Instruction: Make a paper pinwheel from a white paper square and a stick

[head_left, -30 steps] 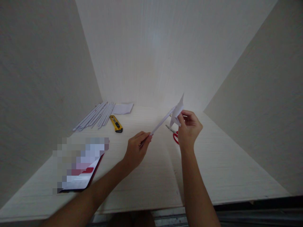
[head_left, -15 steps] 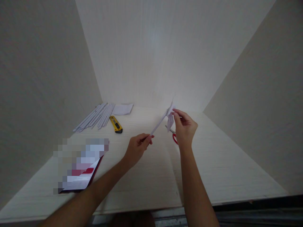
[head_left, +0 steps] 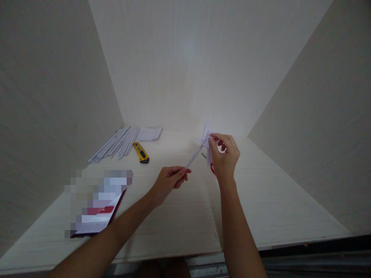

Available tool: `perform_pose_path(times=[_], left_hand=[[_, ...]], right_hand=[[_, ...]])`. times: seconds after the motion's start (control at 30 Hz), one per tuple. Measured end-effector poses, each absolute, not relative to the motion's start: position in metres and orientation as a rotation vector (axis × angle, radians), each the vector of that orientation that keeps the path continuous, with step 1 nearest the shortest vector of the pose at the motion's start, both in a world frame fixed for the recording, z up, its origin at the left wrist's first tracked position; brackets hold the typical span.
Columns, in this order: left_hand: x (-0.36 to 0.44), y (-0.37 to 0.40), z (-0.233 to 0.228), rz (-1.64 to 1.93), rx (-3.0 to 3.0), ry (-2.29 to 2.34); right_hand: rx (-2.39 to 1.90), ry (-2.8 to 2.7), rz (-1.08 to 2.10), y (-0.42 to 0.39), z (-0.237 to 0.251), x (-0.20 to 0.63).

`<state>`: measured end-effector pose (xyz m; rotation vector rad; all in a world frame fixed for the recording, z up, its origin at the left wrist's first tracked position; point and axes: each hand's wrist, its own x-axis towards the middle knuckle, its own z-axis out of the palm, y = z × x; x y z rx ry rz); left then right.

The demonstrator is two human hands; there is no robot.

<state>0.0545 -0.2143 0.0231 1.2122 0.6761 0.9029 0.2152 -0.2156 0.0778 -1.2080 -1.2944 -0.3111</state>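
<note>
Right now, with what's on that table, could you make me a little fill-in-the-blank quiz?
1. The left hand pinches the near end of a rolled white ____ stick.
2. The right hand holds the stick's loose far end above the red-handled ____.
3. The utility knife has a ____ body.
4. Beside the knife lies a bundle of rolled paper sticks, on its ____ side.

Missing words: paper; scissors; yellow; left

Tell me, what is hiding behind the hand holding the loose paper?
Behind the right hand lie red scissors on the table. Only a bit of red handle and a blade tip show; the hand covers the rest.
</note>
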Motion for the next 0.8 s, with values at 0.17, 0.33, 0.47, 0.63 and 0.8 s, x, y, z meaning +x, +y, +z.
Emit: perform_pose_path(times=[0.17, 0.33, 0.47, 0.63, 0.8], left_hand=[[0.054, -0.214, 0.02, 0.881, 1.24, 0.696], [0.054, -0.215, 0.02, 0.867, 1.218, 0.679], [0.054, -0.215, 0.021, 0.827, 1.153, 0.642], [0.053, -0.211, 0.019, 0.85, 1.087, 0.591], [0.054, -0.205, 0.019, 0.979, 1.049, 0.566]], right_hand=[[-1.206, -1.304, -0.323, -0.215, 0.077, 0.216], [-1.204, -1.312, -0.332, -0.213, 0.075, 0.218], [-1.215, -1.308, -0.321, -0.213, 0.076, 0.217], [-1.122, -1.077, -0.353, -0.22, 0.081, 0.215], [-1.172, -0.932, -0.103, -0.205, 0.069, 0.223]])
